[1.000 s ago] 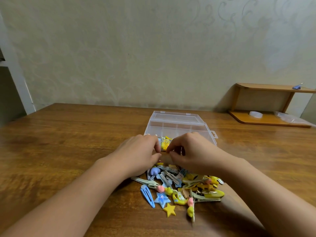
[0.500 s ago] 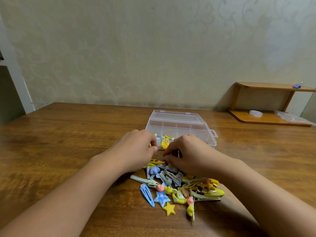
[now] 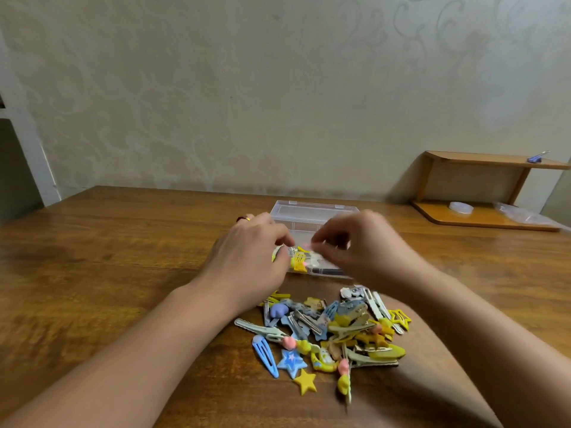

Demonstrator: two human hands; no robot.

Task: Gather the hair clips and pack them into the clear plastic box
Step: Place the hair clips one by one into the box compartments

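The clear plastic box (image 3: 313,210) stands open at mid-table with several yellow and white hair clips (image 3: 299,261) in its near compartment. Both hands hover over that compartment. My left hand (image 3: 247,261) has its fingers curled, and a pale yellow clip shows under its fingertips. Motion blur smears my right hand (image 3: 366,247), which pinches a small pinkish clip (image 3: 306,244) between thumb and fingers. In front of the box, between my forearms, lies a loose pile of hair clips (image 3: 333,330) in blue, yellow and metal.
The wooden table (image 3: 123,257) runs back to a pale wall. At the back right stands a small wooden shelf (image 3: 482,162) with a blue clip (image 3: 536,157) on top. A white round item (image 3: 461,207) and a plastic bag (image 3: 522,214) lie on its base.
Both hands have lifted from the near edge of the pile and moved forward over the box's near compartment. The pile lies more exposed now.
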